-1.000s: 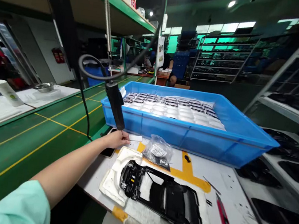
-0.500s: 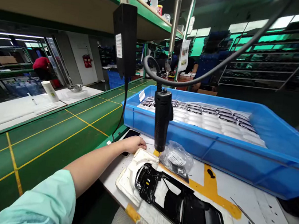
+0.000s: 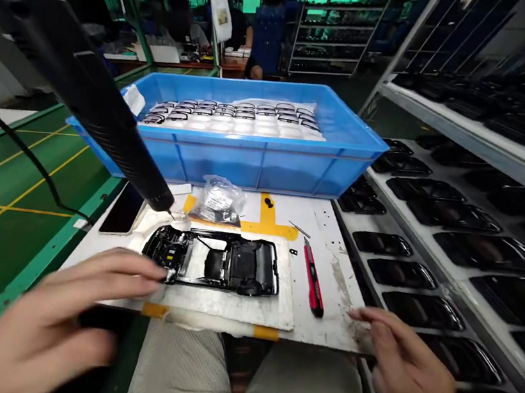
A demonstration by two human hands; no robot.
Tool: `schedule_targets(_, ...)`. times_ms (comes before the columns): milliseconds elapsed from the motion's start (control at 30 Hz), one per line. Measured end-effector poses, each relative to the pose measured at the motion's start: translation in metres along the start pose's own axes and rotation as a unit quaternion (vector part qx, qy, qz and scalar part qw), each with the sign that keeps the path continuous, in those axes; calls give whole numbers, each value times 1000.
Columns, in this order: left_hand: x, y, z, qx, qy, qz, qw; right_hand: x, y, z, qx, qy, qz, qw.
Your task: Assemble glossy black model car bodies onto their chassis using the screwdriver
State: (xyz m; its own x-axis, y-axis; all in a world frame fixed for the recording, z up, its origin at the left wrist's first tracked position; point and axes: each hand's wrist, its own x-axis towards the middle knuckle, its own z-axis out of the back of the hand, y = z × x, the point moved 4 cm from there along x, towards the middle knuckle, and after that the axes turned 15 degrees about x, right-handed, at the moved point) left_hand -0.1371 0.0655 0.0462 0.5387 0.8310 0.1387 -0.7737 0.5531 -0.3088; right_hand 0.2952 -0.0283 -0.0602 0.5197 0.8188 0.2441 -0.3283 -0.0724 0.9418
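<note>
A black phone housing (image 3: 211, 261) with exposed internals lies crosswise on a white foam pad (image 3: 234, 302) on a white work board (image 3: 323, 282). My left hand (image 3: 53, 317) is blurred, with its fingertips at the housing's left end and no clear grip. My right hand (image 3: 406, 370) rests open at the board's right edge, holding nothing. A hanging black electric screwdriver (image 3: 95, 103) points down, its tip just above the housing's far left corner. Nearby lie a red utility knife (image 3: 312, 285), a plastic bag of parts (image 3: 218, 201) and a dark smartphone (image 3: 123, 209).
A blue crate (image 3: 256, 170) of black frames on white trays stands behind the board. Shelves (image 3: 459, 248) of black phone parts run along the right. A green workbench (image 3: 16, 190) lies left, and a co-worker (image 3: 266, 39) sits far back.
The view has swung right and down. My left hand has moved from beside the dark smartphone to the housing's left end, and my right hand has come into view.
</note>
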Motion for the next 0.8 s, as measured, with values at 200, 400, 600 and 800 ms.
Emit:
schedule_targets(200,106,-51,-51,174,180,-123,960,39,27,-51,1,181,32,983)
schedule_targets(400,123,-31,-71,196,194,-139,951,38,15,-45,-85,238,62,965)
schedule_targets(600,116,-21,-41,200,131,-107,965,50,5,-73,-133,312,59,939)
schedule_targets(800,113,4,-7,150,-4,12,989,52,28,-158,-118,460,91,876)
